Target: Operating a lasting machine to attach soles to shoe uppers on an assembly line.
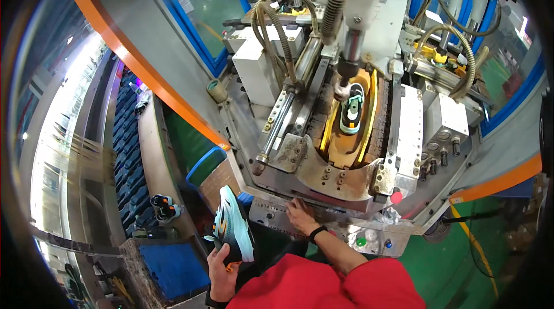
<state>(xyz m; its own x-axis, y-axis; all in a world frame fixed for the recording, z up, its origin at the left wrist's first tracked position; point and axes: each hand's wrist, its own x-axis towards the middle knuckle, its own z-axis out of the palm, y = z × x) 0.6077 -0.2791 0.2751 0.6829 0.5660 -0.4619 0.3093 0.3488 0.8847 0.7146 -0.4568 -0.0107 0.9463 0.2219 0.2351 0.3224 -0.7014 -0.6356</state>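
The held shoe [235,225] is pale blue and black (with orange accents).

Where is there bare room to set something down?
The flat blue rectangular panel looks bare; right of it, the left hand holds a pale-blue sports shoe. The long yellow-edged cradle is crowded by a black-and-mint sports shoe.

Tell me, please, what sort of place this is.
Probably a shoe factory: the left hand holds a blue-and-black sneaker, a second sneaker sits in a metal machine, and what looks like a conveyor runs at left.
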